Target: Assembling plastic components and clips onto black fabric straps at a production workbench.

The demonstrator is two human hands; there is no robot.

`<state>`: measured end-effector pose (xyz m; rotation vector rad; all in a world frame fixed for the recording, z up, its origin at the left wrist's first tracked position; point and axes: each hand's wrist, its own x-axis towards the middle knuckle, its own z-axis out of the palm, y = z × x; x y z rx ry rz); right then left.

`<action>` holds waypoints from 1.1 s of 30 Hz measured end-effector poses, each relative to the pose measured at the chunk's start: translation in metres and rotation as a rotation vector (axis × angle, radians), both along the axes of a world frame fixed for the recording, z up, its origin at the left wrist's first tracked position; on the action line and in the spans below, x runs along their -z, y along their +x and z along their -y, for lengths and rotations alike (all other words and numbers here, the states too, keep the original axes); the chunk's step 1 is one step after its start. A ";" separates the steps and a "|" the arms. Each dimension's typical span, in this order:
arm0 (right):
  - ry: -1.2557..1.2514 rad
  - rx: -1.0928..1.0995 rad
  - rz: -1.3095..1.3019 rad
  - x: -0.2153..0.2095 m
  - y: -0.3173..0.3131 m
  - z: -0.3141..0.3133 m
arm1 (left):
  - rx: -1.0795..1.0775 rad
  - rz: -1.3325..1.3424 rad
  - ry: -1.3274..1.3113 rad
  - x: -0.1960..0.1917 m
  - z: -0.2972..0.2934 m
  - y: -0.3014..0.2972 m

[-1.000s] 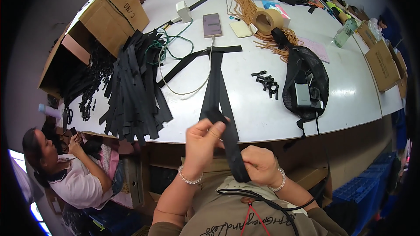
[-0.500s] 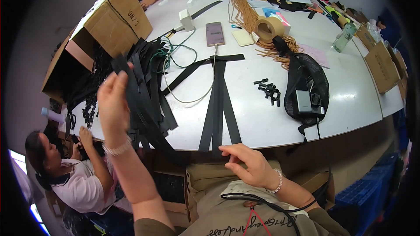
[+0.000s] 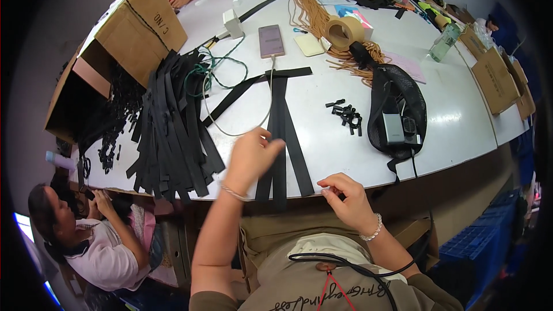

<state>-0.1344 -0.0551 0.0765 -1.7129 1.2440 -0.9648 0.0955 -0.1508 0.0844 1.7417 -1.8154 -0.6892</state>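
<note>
My left hand (image 3: 253, 158) is over the black straps (image 3: 279, 121) laid out before me, thumb apart from the bent fingers, nothing visible in it. Whether it touches the straps I cannot tell. At the table's front edge, right of the strap ends, my right hand (image 3: 348, 200) has its thumb and index finger slightly apart, with nothing visible between them. The straps fan out toward me from near a crosswise strap (image 3: 296, 72). A thick pile of black straps (image 3: 173, 132) lies to the left, hanging slightly over the edge.
A phone (image 3: 271, 41) with a white cable lies beyond the straps. To the right are small black parts (image 3: 347, 116) and a black mesh bag (image 3: 397, 109). Farther back sit a tape roll (image 3: 344, 33) and brown cords. A cardboard box (image 3: 135, 31) and a seated person are at left.
My left hand has come right and nearer from the strap pile to the laid-out straps. My right hand has shifted slightly right. The view has shifted a little.
</note>
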 end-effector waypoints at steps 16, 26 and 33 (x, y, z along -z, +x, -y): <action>0.101 -0.049 0.244 0.021 0.011 0.023 | -0.238 0.265 0.008 0.027 -0.010 -0.032; 0.503 0.112 0.913 0.049 0.042 0.101 | -0.068 0.140 0.001 -0.005 -0.090 -0.061; 0.437 -0.151 0.993 0.011 -0.004 0.063 | 0.185 -0.192 0.157 -0.011 -0.128 -0.064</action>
